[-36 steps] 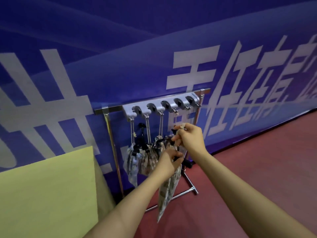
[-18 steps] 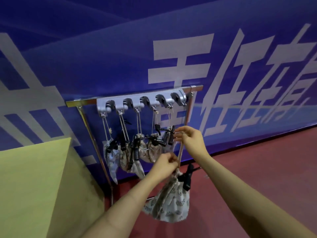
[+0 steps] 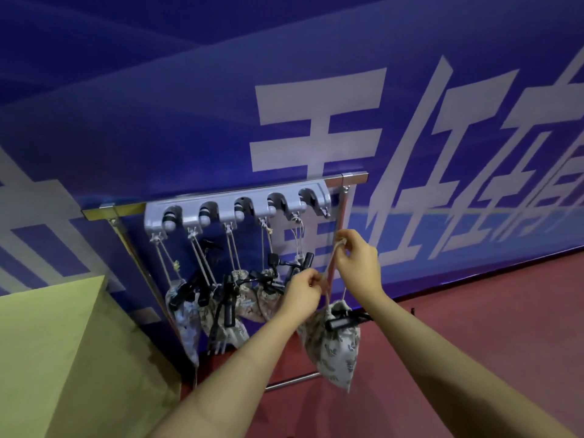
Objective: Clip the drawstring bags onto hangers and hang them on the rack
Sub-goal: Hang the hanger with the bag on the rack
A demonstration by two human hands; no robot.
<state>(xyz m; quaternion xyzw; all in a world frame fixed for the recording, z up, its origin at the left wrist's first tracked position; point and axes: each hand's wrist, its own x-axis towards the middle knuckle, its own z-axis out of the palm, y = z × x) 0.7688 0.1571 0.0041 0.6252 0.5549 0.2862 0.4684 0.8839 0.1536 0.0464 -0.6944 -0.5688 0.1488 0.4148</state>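
A leaf-patterned drawstring bag [image 3: 333, 346] dangles by its cord [image 3: 330, 267], with a black clip hanger [image 3: 343, 320] clamped near its top. My right hand [image 3: 357, 263] pinches the upper end of the cord just below the rightmost hook of the grey hook bar [image 3: 237, 205]. My left hand [image 3: 305, 287] pinches the same cord lower down. Several other patterned bags [image 3: 249, 301] with black clip hangers hang by cords from the hooks to the left. The bar sits on a chrome rack [image 3: 354, 178].
A blue banner wall [image 3: 284, 90] with white characters stands right behind the rack. A yellow-green box or table [image 3: 53, 358] fills the lower left, close to the rack's left leg. Red floor [image 3: 474, 327] stretches to the right.
My view has shifted right and closer. My right hand rose with the cord toward the rightmost hook. The bag now hangs straighter below my left hand.
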